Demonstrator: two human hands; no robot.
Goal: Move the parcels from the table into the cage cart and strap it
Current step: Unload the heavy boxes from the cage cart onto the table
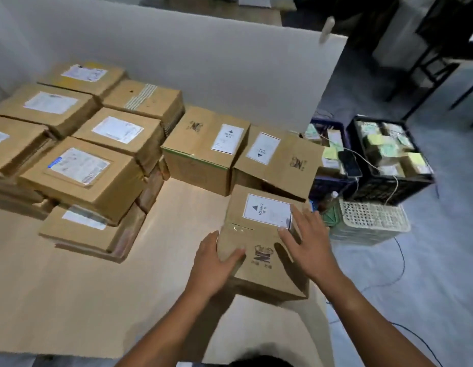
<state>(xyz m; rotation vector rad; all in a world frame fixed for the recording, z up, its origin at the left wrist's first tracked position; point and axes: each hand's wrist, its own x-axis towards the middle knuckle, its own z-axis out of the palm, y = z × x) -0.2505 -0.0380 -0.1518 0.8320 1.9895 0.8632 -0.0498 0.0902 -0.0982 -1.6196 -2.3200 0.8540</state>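
So the parcel with the HEAVY label sits at the right edge of the desk, right in front of the person. The left hand grips its near-left corner, thumb on top and fingers round the side. The right hand lies flat with fingers spread on the top, at the label's near-right corner. Two similar boxes stand side by side at 12 o'clock from it, and stacks of flatter parcels fill the desk around 10 o'clock. Down on the floor at 2 o'clock there's a black crate and a white basket.
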